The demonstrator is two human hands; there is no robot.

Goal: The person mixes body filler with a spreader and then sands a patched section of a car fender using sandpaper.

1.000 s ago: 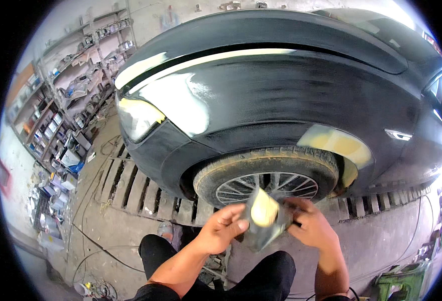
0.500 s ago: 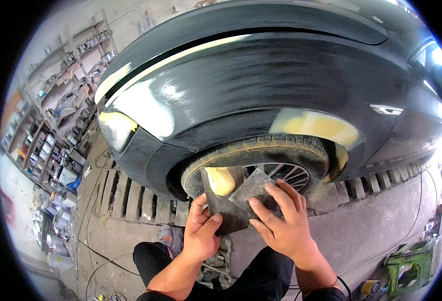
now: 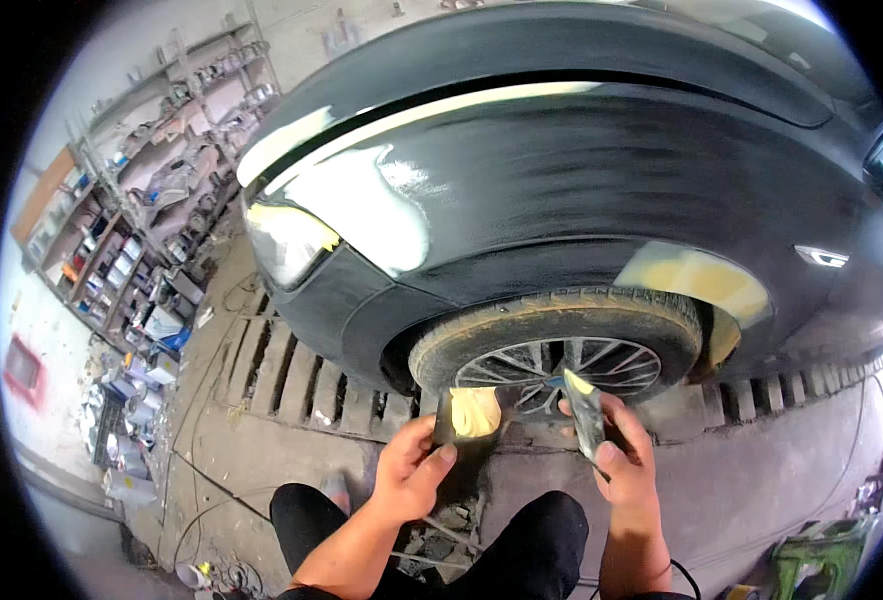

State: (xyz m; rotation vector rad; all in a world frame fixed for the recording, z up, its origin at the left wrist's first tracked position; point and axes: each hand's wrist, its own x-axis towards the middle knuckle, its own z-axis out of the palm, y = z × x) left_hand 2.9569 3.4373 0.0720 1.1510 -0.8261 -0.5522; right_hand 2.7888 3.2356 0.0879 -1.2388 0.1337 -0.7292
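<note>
My left hand (image 3: 413, 472) grips a dark flat putty board (image 3: 445, 418) by its left edge, thumb on top. A thick mound of yellow body filler (image 3: 475, 412) lies on the board. To the right, apart from it, my right hand (image 3: 629, 455) is closed on a dark flat putty spreader (image 3: 585, 418), tilted nearly edge-on, with yellow filler along its upper tip. Both hands are in front of the car's wheel (image 3: 561, 318). Above them curves the dark fender (image 3: 521, 190), with a whitish patch (image 3: 361, 205) at its front and a yellowish patch (image 3: 701, 280) above the wheel arch.
Slatted floor grating (image 3: 291, 375) runs beneath the car. Shelves (image 3: 111, 255) with cans and parts line the left wall, and more containers (image 3: 136, 425) stand on the floor there. A green metal stand (image 3: 816, 550) is at the lower right. Cables trail over the concrete.
My right hand has moved right, away from the board, and turned the spreader from lying over the board to nearly edge-on. Filler now shows on its tip. The view has shifted left.
</note>
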